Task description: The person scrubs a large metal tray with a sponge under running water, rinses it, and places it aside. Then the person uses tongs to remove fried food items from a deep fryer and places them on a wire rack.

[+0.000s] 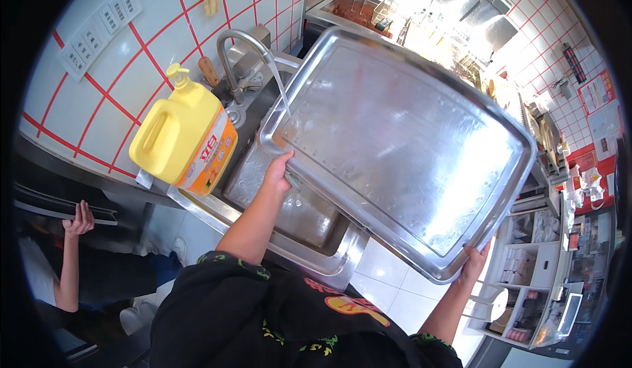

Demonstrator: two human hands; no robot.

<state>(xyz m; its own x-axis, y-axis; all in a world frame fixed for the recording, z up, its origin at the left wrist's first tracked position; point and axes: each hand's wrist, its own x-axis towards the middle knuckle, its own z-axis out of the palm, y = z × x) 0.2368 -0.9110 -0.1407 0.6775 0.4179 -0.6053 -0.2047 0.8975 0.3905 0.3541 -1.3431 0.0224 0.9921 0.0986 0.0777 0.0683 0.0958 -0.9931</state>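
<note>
A large rectangular stainless steel tray [395, 141] is held tilted over the sink [355, 249]. My left hand [280, 171] grips its lower left rim, and my right hand [475, 264] holds its lower right corner. Water runs from the curved metal faucet [247, 39] onto the tray's left end, and drops lie on its surface. Beneath, in the sink basin, part of another metal surface [306, 210] is wet. To the left of the basin stands a yellow pump jug of detergent [185, 136] with an orange label.
A wooden handle [208, 72] leans behind the faucet by the tiled wall. At the lower left another person's hand [79, 220] touches a dark appliance's edge. Frying equipment [353, 10] stands beyond the tray. At the right are white shelves [528, 269] and a white stool [489, 303].
</note>
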